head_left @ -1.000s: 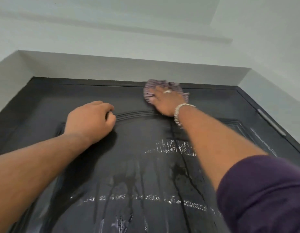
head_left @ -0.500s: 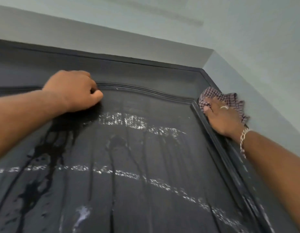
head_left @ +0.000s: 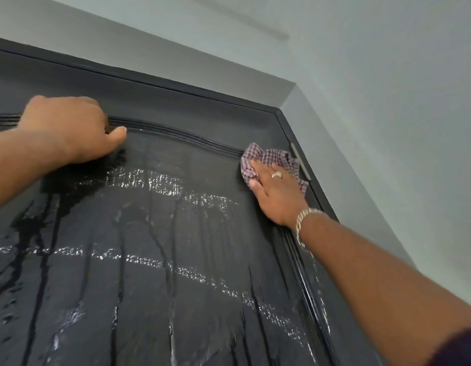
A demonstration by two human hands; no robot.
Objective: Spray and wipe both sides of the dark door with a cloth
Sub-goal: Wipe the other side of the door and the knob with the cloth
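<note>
While my right hand (head_left: 275,191) lies flat on the crumpled purple-and-white checked cloth (head_left: 271,161), its fingers straight and spread, it presses that cloth against the dark, glossy panelled door (head_left: 176,260) at the upper right corner of the door's raised panel, just beside the right edge. I wear a pale ring (head_left: 276,174) on one finger and a metal chain bracelet (head_left: 303,223) at the wrist. My left hand (head_left: 76,130) is curled into a loose fist holding nothing, knuckles resting against the moulding along the panel's top edge. Wet streaks run down the door, with two pale foamy bands across it. A small metal hinge (head_left: 300,165) sits on the door's right edge by the grey wall (head_left: 387,128). I can read no writing or label anywhere.
</note>
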